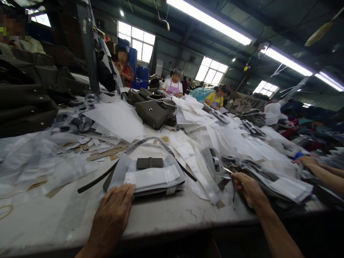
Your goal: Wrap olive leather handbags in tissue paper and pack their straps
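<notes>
Taking the strapped bag as the centre of the dial, with twelve pointing away from the person, loose plastic sheets (24, 157) lay towards nine o'clock, and a dangling strap end (98, 180) reached the same way; a careless sweep there could have snagged it. Paper scraps (103, 152) sat at ten, near enough to stray underneath. The left hand (114, 206) rested between seven and eight, fingers laid flat on the near edge rather than curled round it, the thumb hidden. The strapped bag (168, 161) lay on the worktable (172, 220), between the two hands. Because that touch looked light, the bag might have skidded if tugged, and the white packet (150, 179) on its front could have creased under pressure. At three o'clock the right hand (248, 188) gripped a slim metal tool (228, 170), its tip towards the clutter; if it was sharp, a slip could have nicked plastic or leather. Farther out at three, a second bag (279, 175) crowded that wrist, and a co-worker's hand (306, 159) beyond left scant room, so a wide swing risked a knock.
</notes>
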`<action>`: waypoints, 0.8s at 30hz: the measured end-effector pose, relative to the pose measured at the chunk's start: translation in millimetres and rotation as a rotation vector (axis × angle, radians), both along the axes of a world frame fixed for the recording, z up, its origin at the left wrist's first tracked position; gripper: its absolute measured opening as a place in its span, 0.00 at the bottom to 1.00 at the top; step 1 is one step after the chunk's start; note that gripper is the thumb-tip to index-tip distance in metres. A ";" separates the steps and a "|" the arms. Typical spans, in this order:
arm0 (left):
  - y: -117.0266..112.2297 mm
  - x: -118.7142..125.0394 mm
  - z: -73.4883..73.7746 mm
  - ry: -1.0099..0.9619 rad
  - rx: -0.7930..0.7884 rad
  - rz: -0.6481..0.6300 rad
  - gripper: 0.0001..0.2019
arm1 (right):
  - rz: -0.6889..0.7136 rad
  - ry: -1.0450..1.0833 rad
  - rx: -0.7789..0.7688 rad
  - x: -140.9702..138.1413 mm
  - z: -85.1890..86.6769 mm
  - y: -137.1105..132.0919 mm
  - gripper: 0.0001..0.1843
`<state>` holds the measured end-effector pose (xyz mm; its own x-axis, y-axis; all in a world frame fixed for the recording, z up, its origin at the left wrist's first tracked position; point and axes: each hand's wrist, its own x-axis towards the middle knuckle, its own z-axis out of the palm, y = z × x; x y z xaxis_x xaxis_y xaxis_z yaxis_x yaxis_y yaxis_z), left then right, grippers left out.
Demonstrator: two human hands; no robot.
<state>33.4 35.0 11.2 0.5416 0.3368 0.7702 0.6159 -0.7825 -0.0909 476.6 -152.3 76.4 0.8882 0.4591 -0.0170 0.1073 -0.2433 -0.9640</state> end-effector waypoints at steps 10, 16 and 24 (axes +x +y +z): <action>-3.6 1.3 -5.5 -0.040 -0.099 0.011 0.15 | -0.047 0.095 -0.171 -8.6 -22.0 -6.6 0.18; -9.7 3.3 -13.7 -0.109 -0.199 0.018 0.17 | 0.136 -0.263 -0.764 18.5 -10.5 -15.8 0.12; -10.6 6.1 -24.2 -0.160 -0.238 0.000 0.19 | 0.580 -0.471 -0.529 -91.5 46.4 51.0 0.23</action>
<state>39.4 24.4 -13.0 0.4196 0.5179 0.7455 0.6073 -0.7706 0.1935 385.1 -101.4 122.8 0.4894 0.8708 -0.0460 0.7045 -0.4259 -0.5677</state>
